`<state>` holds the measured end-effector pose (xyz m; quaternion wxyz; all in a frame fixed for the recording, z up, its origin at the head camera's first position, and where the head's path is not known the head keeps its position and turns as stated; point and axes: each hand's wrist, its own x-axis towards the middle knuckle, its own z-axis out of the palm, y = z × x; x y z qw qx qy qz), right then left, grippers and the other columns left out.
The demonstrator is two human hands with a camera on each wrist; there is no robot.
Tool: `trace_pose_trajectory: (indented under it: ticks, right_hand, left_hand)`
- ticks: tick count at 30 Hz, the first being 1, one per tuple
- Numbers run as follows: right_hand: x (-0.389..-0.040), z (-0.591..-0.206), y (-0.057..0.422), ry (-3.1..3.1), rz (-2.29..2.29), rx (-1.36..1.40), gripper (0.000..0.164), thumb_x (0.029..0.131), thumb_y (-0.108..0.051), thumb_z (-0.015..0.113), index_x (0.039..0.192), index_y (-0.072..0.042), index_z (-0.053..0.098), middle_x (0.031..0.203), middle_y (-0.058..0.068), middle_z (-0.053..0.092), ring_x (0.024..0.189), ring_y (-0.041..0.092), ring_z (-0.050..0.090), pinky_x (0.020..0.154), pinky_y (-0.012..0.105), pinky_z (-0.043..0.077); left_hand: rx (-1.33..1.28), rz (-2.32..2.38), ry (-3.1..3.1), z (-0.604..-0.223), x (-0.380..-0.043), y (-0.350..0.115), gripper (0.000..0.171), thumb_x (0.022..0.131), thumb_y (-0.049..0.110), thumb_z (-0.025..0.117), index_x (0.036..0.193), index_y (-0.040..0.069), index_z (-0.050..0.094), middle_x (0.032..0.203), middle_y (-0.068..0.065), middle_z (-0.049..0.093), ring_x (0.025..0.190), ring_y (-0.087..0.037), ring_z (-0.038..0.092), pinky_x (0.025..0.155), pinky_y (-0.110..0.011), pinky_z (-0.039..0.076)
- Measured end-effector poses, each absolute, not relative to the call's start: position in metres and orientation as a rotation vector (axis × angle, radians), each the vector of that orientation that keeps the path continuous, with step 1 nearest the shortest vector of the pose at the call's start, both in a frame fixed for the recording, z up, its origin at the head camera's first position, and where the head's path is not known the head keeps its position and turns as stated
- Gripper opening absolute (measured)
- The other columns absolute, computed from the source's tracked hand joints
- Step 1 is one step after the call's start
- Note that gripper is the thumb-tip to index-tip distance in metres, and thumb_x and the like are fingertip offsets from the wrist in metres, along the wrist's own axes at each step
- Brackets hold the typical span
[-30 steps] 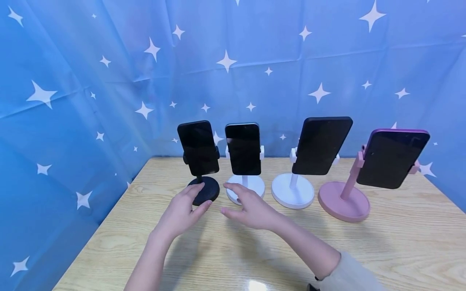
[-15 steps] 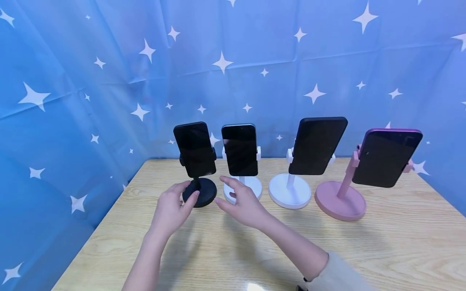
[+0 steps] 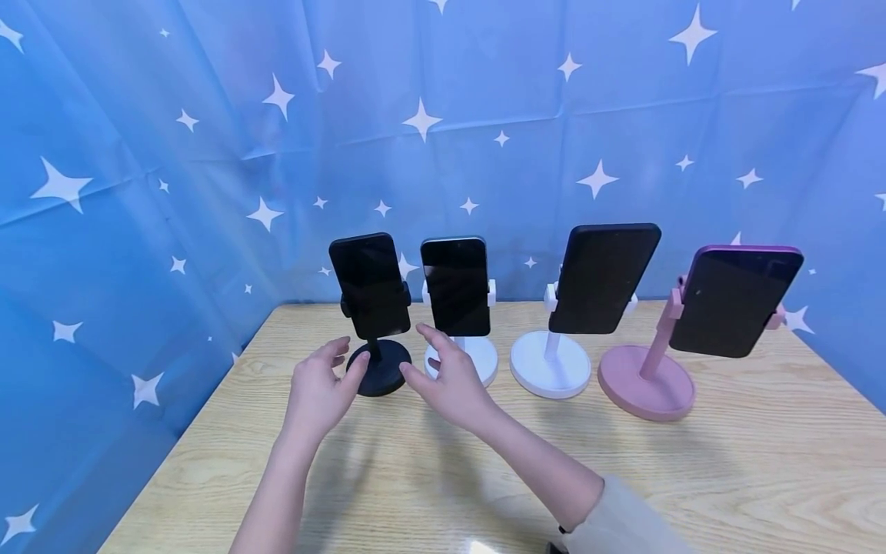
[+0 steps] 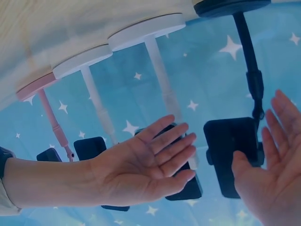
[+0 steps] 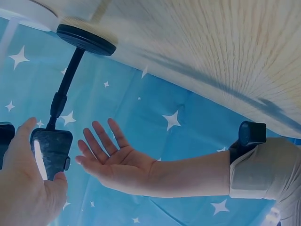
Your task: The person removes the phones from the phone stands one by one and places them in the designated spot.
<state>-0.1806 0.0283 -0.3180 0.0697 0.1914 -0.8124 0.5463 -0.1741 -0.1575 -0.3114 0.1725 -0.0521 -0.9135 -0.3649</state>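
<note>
My left hand hovers before the black phone stand, fingers loosely bent and thumb spread, with nothing held. My right hand is raised in front of the nearer-left white stand, its fingers extended and also holding nothing. The black stand carries a dark-screened phone; the white one bears a smaller phone with a light blue edge. In the left wrist view, the right palm faces the left hand. Both hands look apart from the phones.
Further right are a second white stand with a larger black phone and a pink stand with a purple-edged phone. All stand on a wood-grain table before a blue star-patterned curtain.
Both hands have shifted a little left and their fingers have tipped upward. The whole head view has slid slightly too. The stands and phones stay where they were on the table.
</note>
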Motion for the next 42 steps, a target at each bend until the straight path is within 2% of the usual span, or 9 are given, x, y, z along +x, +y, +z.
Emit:
trace_pose_trajectory:
  ticks: [10, 19, 27, 32, 35, 42]
  right_hand:
    - [-0.186, -0.314, 0.018, -2.394, 1.703, 0.518, 0.059, 0.086, -0.017, 0.06, 0.137, 0.0, 0.036, 0.142, 0.015, 0.036, 0.13, 0.028, 0.034, 0.096, 0.043, 0.04]
    - [-0.188, -0.31, 0.009, -2.312, 1.768, 0.459, 0.062, 0.087, -0.016, 0.06, 0.139, 0.002, 0.031, 0.142, 0.018, 0.034, 0.131, 0.029, 0.033, 0.098, 0.043, 0.037]
    - [-0.192, -0.309, -0.001, -2.338, 1.747, 0.438, 0.069, 0.088, -0.022, 0.058, 0.143, -0.003, 0.023, 0.147, 0.014, 0.026, 0.134, 0.027, 0.028, 0.102, 0.044, 0.034]
    - [-0.195, -0.305, -0.008, -2.362, 1.743, 0.427, 0.071, 0.092, -0.031, 0.052, 0.146, -0.006, 0.013, 0.151, 0.01, 0.018, 0.136, 0.024, 0.022, 0.105, 0.045, 0.029]
    - [-0.196, -0.303, -0.01, -2.354, 1.759, 0.435, 0.07, 0.094, -0.033, 0.047, 0.147, -0.007, 0.01, 0.152, 0.009, 0.014, 0.137, 0.024, 0.022, 0.103, 0.044, 0.032]
    - [-0.202, -0.303, -0.012, -2.332, 1.746, 0.461, 0.063, 0.098, -0.029, 0.041, 0.146, -0.004, 0.009, 0.152, 0.012, 0.014, 0.136, 0.027, 0.023, 0.105, 0.045, 0.029]
  left_hand:
    - [-0.089, -1.146, -2.534, -0.304, -0.183, -0.154, 0.047, 0.089, 0.027, 0.056, 0.124, -0.004, 0.051, 0.113, -0.021, 0.061, 0.1, -0.033, 0.061, 0.082, -0.044, 0.049]
    - [-0.018, -1.261, -2.483, -0.299, -0.191, -0.151, 0.052, 0.09, 0.027, 0.055, 0.131, -0.003, 0.042, 0.119, -0.02, 0.057, 0.104, -0.032, 0.059, 0.084, -0.044, 0.049]
    - [-0.041, -1.375, -2.411, -0.297, -0.195, -0.149, 0.055, 0.09, 0.022, 0.056, 0.136, -0.001, 0.036, 0.126, -0.02, 0.052, 0.105, -0.031, 0.059, 0.085, -0.044, 0.048]
    - [-0.02, -1.458, -2.419, -0.297, -0.196, -0.148, 0.058, 0.091, 0.024, 0.054, 0.14, 0.004, 0.03, 0.134, -0.017, 0.044, 0.112, -0.032, 0.054, 0.086, -0.043, 0.048]
    - [-0.023, -1.465, -2.414, -0.297, -0.197, -0.148, 0.058, 0.091, 0.024, 0.054, 0.14, 0.005, 0.03, 0.135, -0.017, 0.042, 0.113, -0.032, 0.053, 0.086, -0.043, 0.048]
    - [-0.033, -1.551, -2.39, -0.296, -0.201, -0.148, 0.059, 0.091, 0.025, 0.054, 0.141, 0.005, 0.029, 0.135, -0.016, 0.042, 0.114, -0.031, 0.052, 0.087, -0.042, 0.048]
